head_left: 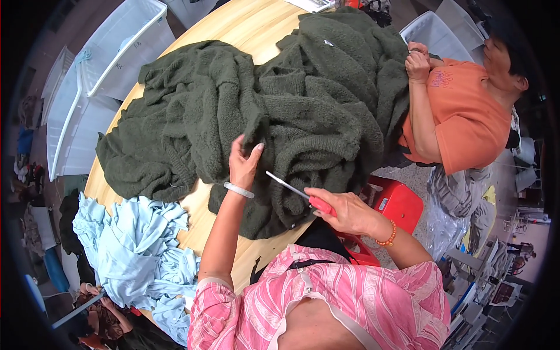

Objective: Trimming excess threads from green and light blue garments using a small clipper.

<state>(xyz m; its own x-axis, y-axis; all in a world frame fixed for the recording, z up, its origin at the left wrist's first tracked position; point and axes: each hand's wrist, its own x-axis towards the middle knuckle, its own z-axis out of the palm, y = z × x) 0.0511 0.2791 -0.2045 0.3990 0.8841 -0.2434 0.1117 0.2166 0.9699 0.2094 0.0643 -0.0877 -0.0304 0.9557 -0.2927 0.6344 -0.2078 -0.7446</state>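
Dark green fuzzy knit garments [315, 116] lie heaped across the wooden table in front of me. My left hand [245, 160], a pale bangle at its wrist, grips a raised edge of the green knit between thumb and fingers. In my right hand [350, 214] is a red-handled tool [321, 204] with a thin, straight metal shaft, which looks like a screwdriver. Its pale tip points up and left toward the held edge, a little apart from my left hand. The folds hide part of my left fingers.
A pile of light blue cloth [137, 251] lies at the table's [233, 26] near left edge. White plastic bins [122, 52] stand beyond the left side. To my right, a person in an orange shirt [461, 111] stands against the table. A red stool [399, 204] is below.
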